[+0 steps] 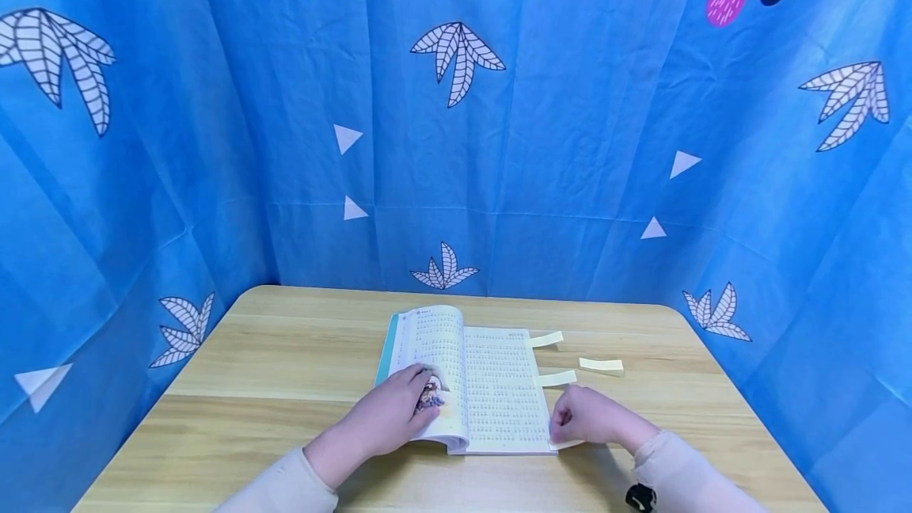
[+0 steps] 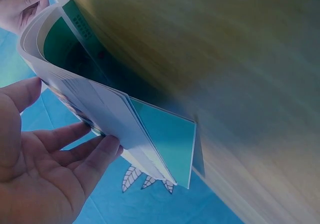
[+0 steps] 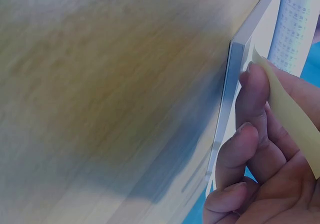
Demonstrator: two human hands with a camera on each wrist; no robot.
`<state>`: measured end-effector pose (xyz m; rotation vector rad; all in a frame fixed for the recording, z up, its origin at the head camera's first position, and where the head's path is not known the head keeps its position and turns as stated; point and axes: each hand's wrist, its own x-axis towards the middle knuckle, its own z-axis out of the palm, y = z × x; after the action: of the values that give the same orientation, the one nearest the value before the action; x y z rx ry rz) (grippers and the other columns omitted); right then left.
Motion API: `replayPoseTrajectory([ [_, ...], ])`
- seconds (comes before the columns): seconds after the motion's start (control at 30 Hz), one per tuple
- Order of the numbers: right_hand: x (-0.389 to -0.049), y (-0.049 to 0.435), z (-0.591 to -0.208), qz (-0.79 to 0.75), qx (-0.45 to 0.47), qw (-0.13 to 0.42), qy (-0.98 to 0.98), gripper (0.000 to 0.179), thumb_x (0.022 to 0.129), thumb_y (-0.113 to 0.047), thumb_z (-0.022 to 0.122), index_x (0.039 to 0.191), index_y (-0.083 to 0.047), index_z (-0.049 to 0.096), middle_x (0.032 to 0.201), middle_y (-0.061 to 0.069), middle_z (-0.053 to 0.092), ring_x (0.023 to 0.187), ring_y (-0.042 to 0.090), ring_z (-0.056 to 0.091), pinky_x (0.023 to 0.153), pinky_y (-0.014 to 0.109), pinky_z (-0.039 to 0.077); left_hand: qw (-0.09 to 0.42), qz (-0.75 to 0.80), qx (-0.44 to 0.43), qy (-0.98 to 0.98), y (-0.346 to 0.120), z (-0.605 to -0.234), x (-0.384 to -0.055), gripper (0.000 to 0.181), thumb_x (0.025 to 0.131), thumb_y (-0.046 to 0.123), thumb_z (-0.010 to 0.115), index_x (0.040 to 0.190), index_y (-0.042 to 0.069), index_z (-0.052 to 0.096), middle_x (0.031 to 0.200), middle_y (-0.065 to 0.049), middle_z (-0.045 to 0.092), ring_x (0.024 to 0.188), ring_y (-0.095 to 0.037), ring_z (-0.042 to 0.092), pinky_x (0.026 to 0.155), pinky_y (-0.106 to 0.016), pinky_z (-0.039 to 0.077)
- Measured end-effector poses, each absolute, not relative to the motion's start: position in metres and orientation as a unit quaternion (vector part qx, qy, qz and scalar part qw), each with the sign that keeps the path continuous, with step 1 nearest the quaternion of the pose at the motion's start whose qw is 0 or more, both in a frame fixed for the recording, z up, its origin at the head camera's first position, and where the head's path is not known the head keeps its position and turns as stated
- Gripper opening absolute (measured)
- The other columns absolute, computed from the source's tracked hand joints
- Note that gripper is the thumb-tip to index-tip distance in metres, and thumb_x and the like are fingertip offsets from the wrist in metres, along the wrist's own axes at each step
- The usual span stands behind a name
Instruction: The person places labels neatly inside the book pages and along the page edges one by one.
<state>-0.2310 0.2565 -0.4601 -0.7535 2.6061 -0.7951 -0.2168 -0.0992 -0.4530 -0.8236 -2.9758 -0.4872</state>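
An open book (image 1: 502,394) of printed text lies on the table, its left pages curving upward and a teal cover edge (image 2: 167,136) showing beneath them. My left hand (image 1: 385,414) rests on the left page, partly over a coloured picture; its fingers are extended against the paper in the left wrist view. At the lower right corner of the book, my right hand (image 1: 593,416) pinches a pale yellow sticky note strip (image 3: 292,116) by the page edge. Two similar strips, an upper one (image 1: 546,340) and a lower one (image 1: 558,378), stick out from the right page.
A small pad of yellow sticky strips (image 1: 601,366) lies on the table to the right of the book. The wooden table (image 1: 299,347) has rounded far corners. Blue patterned curtain (image 1: 442,165) hangs behind it and along both sides.
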Motion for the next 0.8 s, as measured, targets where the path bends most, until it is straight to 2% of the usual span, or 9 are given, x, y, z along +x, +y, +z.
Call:
replayPoseTrajectory([
  [0.8, -0.2282, 0.2502, -0.4615, -0.254, -0.235, 0.137, 0.928, 0.02, 0.073, -0.006, 0.083, 0.064, -0.017, 0.07, 0.061, -0.012, 0.059, 0.056, 0.006, 0.05, 0.054, 0.024, 0.043, 0.009, -0.157, -0.265, -0.951, -0.098, -0.4506, -0.2136, 0.063, 0.099, 0.042, 0.06, 0.141, -0.004, 0.052, 0.147, -0.021, 0.048, 0.136, -0.036, 0.046, 0.112, -0.049, 0.041],
])
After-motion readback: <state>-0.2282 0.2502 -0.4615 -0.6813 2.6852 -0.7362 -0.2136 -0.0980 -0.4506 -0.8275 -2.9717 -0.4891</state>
